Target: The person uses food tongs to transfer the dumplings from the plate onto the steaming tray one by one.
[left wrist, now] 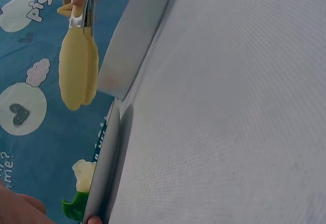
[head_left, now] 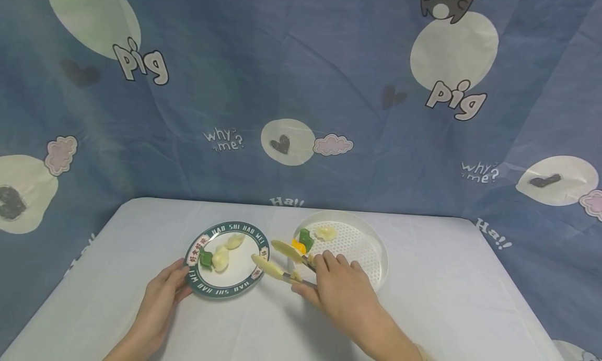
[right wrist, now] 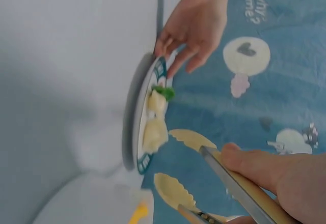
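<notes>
3 dumplings (head_left: 220, 257) fill the plate (head_left: 205, 289); right-hand fingers (head_left: 329, 261) clamp empty tongs (head_left: 281, 260).

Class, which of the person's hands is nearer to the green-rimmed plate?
Left. The left hand touches the green-rimmed plate at its near-left edge; the right hand, holding tongs, sits off its right side.

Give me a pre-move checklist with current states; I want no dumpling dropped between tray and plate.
1. Left hand touches the green-rimmed round plate: ok.
2. Right hand grips the yellow-tipped metal tongs: ok.
3. Tongs open and empty: ok.
4. Free space on the plate beside its pale dumplings: ok.
5. Food left in the white round perforated tray: ok.
6. Firmness of the plate hold: cannot tell.
</notes>
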A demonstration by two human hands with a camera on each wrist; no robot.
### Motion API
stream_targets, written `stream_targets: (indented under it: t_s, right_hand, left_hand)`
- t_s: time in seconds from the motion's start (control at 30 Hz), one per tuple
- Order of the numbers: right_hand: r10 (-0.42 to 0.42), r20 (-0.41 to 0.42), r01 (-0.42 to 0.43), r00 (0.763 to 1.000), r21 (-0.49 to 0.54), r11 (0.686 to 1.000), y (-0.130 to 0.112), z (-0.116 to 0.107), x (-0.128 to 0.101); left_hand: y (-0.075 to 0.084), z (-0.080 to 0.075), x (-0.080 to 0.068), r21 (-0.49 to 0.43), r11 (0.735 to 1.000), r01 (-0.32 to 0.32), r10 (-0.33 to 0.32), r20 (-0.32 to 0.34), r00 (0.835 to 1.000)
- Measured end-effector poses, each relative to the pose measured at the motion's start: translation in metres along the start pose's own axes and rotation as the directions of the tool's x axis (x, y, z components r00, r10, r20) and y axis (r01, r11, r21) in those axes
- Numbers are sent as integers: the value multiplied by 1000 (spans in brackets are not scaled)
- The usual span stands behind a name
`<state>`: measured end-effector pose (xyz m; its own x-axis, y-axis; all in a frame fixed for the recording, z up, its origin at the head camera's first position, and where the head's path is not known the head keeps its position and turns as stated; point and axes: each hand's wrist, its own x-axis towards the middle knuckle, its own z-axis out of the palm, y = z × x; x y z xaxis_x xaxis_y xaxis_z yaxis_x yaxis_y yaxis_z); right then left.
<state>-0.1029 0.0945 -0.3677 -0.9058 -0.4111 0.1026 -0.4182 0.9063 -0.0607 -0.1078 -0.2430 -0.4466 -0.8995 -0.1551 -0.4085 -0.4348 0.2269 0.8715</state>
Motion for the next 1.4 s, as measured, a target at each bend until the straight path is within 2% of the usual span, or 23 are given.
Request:
stream_targets:
  t_s: [0.27,0.47,1.4]
  right_hand:
    - [-53,46,53,998,4,999,-21,9,13]
    - [-63,86,60,994,36,998,-31,16,20]
    - [-127,28,127,992,-22,992,-55,25,42]
  left_hand:
    - [1,0,0,-11,1000,1,-1,-1,1000]
    - [0,0,1,-9,1000,-7,7,-3,1000]
    - [-1,-1,0,-12,1000,3,-3,-6,1000]
